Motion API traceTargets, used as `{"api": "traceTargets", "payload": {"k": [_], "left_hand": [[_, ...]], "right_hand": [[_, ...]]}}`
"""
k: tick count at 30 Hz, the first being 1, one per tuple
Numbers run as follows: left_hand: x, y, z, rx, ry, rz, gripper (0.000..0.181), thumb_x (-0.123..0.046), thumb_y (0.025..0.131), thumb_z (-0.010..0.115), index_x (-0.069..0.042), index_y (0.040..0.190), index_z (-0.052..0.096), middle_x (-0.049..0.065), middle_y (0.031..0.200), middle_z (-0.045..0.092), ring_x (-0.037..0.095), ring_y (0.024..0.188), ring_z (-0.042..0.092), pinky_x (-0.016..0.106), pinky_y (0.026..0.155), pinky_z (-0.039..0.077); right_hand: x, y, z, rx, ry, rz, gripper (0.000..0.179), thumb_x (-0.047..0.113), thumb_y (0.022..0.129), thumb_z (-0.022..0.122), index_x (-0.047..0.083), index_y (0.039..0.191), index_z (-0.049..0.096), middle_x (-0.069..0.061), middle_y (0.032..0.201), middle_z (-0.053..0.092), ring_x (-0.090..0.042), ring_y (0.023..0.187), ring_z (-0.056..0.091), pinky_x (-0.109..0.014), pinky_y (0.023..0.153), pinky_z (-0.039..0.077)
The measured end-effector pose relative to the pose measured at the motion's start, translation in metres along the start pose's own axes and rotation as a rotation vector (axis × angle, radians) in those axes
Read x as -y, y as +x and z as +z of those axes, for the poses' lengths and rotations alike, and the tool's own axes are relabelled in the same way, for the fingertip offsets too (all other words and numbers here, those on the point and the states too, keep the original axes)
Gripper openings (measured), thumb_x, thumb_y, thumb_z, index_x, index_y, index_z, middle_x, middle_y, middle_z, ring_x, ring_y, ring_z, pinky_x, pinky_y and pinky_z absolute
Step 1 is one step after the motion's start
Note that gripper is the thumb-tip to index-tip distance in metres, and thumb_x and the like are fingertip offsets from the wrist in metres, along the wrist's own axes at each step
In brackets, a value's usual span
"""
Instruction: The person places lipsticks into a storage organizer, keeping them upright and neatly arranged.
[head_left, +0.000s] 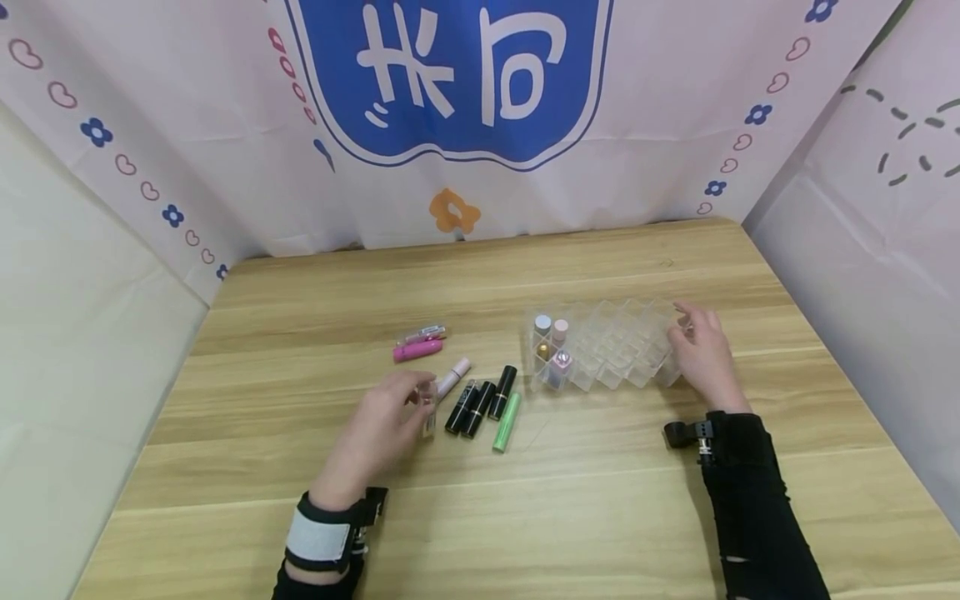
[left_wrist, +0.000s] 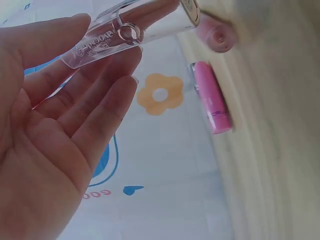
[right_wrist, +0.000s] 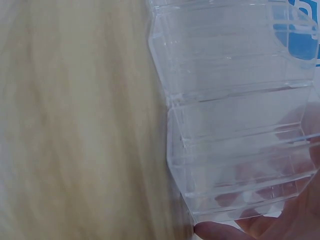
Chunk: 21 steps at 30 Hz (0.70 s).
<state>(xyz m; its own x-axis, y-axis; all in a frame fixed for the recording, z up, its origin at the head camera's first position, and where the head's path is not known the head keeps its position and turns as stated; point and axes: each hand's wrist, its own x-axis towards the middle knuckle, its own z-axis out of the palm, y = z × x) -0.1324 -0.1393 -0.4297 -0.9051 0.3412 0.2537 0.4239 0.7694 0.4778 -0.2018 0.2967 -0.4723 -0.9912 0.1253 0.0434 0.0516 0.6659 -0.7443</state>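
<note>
My left hand (head_left: 381,425) pinches a clear cosmetic tube (left_wrist: 142,30) with white lettering between thumb and fingertips, just above the table. Beside it lie a pale pink tube (head_left: 453,377), several black lipstick tubes (head_left: 478,408) and a green tube (head_left: 506,423). Behind the hand, a bright pink tube (head_left: 417,350) rests against a clear one (head_left: 422,334). My right hand (head_left: 703,348) grips the right end of a transparent lipstick organizer (head_left: 611,354) with diamond-shaped compartments. In its left end stand several cosmetics, among them a pink-capped one (head_left: 559,332) and a gold one (head_left: 543,352).
Everything rests on a wood-grain table (head_left: 600,508). A printed white cloth (head_left: 660,108) with a blue shield hangs along the table's back edge, and pale cloth walls flank both sides.
</note>
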Motion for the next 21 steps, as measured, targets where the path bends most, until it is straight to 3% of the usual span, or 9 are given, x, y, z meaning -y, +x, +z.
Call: {"api": "traceTargets", "payload": {"k": [11, 21], "left_hand": [[-0.002, 0.023, -0.011, -0.014, 0.069, 0.123, 0.042, -0.008, 0.082, 0.077, -0.006, 0.121, 0.063, 0.009, 0.111, 0.071, 0.023, 0.101, 0.069, 0.038, 0.089, 0.059], [-0.016, 0.046, -0.014, 0.016, 0.089, 0.138, 0.030, -0.014, 0.090, 0.071, -0.008, 0.118, 0.062, 0.004, 0.102, 0.067, 0.016, 0.093, 0.066, 0.032, 0.080, 0.059]], "right_hand": [[0.001, -0.001, 0.000, 0.001, 0.000, -0.005, 0.052, 0.021, 0.102, 0.036, 0.001, 0.150, 0.032, -0.029, 0.131, 0.041, -0.046, 0.122, 0.043, -0.063, 0.100, 0.040], [0.002, -0.001, 0.000, 0.004, -0.005, -0.001, 0.053, 0.021, 0.102, 0.036, 0.001, 0.150, 0.032, -0.029, 0.132, 0.041, -0.046, 0.123, 0.043, -0.063, 0.101, 0.040]]}}
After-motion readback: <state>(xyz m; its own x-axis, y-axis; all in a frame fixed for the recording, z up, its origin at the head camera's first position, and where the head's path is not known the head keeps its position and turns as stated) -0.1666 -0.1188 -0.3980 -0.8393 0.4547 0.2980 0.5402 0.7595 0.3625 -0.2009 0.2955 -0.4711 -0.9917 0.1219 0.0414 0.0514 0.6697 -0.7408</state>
